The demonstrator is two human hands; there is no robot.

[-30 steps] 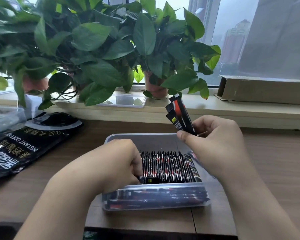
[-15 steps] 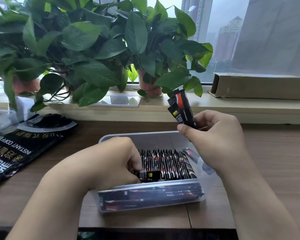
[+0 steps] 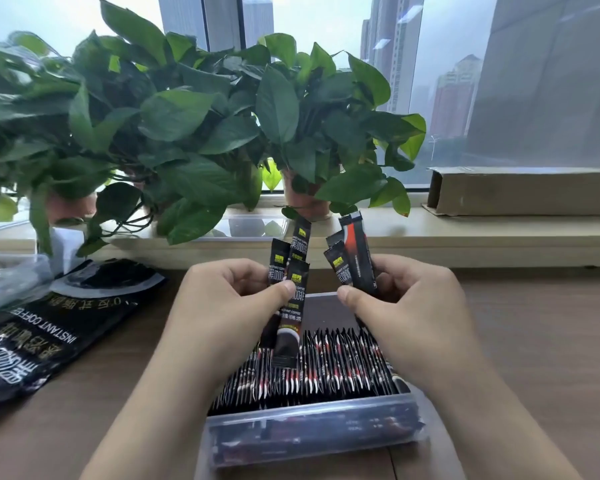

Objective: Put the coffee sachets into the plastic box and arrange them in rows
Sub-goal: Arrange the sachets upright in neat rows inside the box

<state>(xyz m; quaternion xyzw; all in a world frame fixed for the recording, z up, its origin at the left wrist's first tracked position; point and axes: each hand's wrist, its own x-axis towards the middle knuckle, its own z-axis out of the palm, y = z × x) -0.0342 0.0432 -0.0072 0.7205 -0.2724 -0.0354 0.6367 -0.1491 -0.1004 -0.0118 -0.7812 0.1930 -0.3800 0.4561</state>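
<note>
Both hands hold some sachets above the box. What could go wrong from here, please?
1. The left hand pinches several sachets fanned unevenly; one might slip and land crooked on the standing row.
2. That row looks tightly packed in the plastic box; pushing more in may tilt neighbours.

Black coffee sachets (image 3: 321,367) stand upright in a row inside the clear plastic box (image 3: 312,433).

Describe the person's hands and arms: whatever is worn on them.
The left hand and right hand are bare: no gloves, no rings on the fingers that show. Both forearms are uncovered down to the picture's edge: no sleeves, watch or bracelet. Thumbnails look short, unpainted.
</note>
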